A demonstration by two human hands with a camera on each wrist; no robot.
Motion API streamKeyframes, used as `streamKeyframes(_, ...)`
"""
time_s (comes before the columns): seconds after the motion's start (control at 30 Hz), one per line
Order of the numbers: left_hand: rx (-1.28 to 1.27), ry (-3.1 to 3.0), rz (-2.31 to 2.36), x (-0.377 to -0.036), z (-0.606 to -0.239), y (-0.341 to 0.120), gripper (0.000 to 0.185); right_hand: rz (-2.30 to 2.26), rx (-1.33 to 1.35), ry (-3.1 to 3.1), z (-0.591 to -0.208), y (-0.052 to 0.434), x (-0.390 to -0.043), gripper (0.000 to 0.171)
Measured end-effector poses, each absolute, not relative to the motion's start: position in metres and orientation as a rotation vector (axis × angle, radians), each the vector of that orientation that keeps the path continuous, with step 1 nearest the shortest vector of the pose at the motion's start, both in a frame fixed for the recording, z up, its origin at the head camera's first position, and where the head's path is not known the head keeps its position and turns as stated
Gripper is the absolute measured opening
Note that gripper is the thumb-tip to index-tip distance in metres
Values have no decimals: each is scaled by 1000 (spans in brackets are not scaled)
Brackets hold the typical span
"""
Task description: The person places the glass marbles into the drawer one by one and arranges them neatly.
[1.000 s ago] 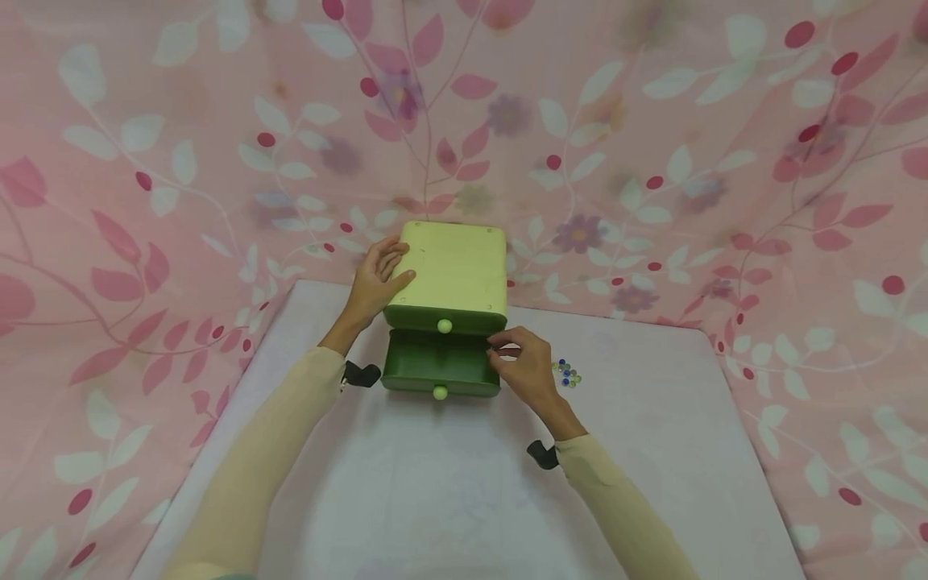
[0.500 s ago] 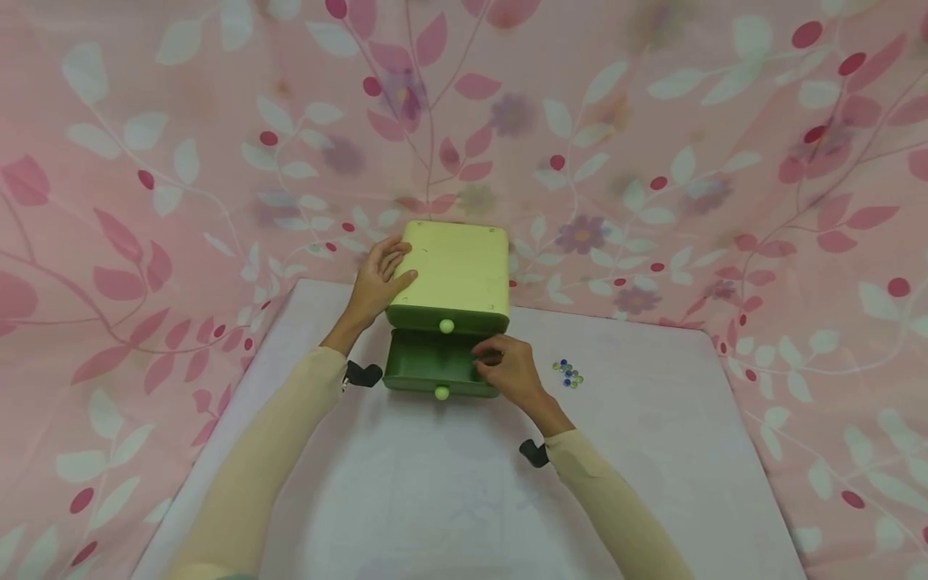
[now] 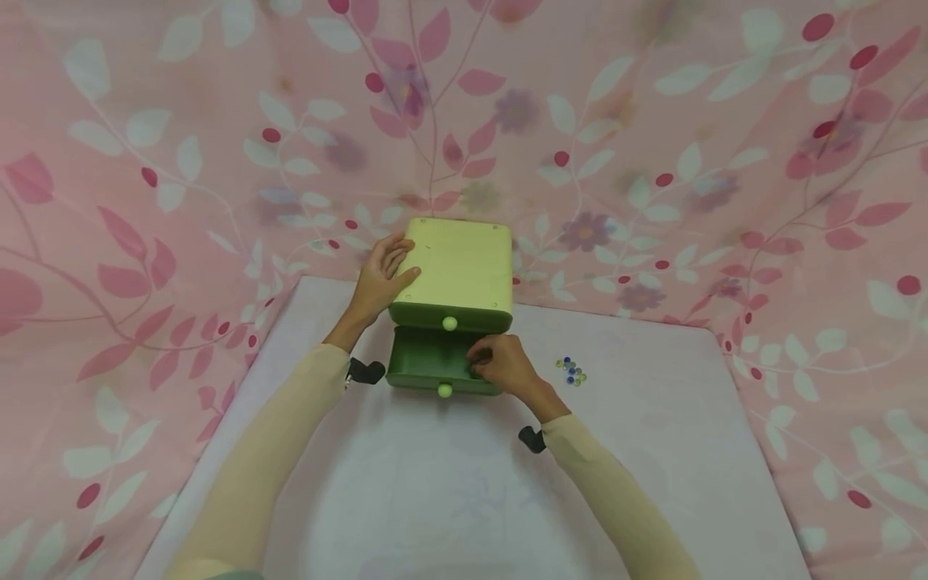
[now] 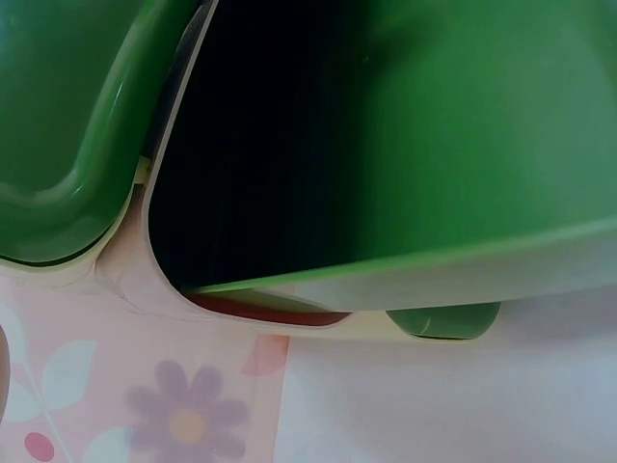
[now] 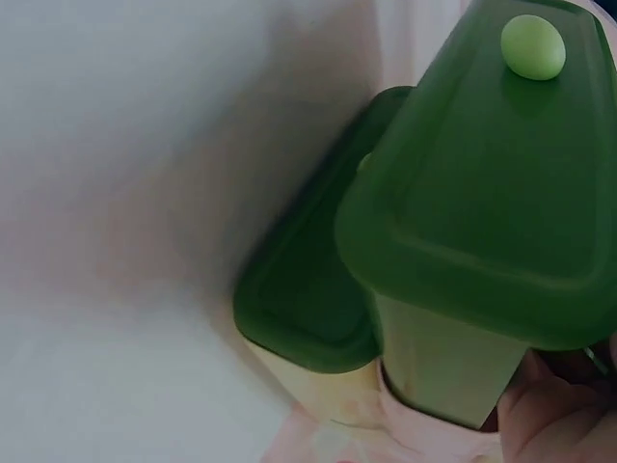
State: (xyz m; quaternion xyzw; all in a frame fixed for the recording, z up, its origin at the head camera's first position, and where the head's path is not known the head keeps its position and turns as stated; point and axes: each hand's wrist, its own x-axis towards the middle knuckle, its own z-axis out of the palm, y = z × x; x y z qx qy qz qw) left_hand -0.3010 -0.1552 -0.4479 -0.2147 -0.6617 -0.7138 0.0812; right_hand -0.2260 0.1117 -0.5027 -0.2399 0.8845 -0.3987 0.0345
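A small cabinet (image 3: 457,270) with a pale yellow-green top and two green drawers stands at the table's far edge. Its upper drawer, marked by a pale knob (image 3: 449,324), is closed. The lower drawer (image 3: 424,362) is pulled out. My left hand (image 3: 397,259) rests on the cabinet's left top edge, fingers fairly straight, thumb on top. The curled fingers of my right hand (image 3: 482,360) dip into the open drawer's right part; what they hold is hidden. The right wrist view shows the drawer front (image 5: 482,193), its knob (image 5: 533,46) and a fingertip (image 5: 559,415).
Several small coloured marbles (image 3: 571,371) lie in a cluster on the white table (image 3: 449,483), right of the drawer. Pink leaf-patterned cloth (image 3: 652,161) hangs behind and beside the table. The left wrist view shows only the cabinet's green side (image 4: 434,145) and a foot (image 4: 443,321).
My right hand has moved left from the drawer's right rim and down into the open drawer. The left hand and the cabinet have stayed put.
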Motion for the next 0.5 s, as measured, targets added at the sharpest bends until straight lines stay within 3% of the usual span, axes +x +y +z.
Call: streamKeyframes(0.5,-657,-1958,-2143,-303,-450,-157,68,-946,-717,2671,-498,101,-236,19)
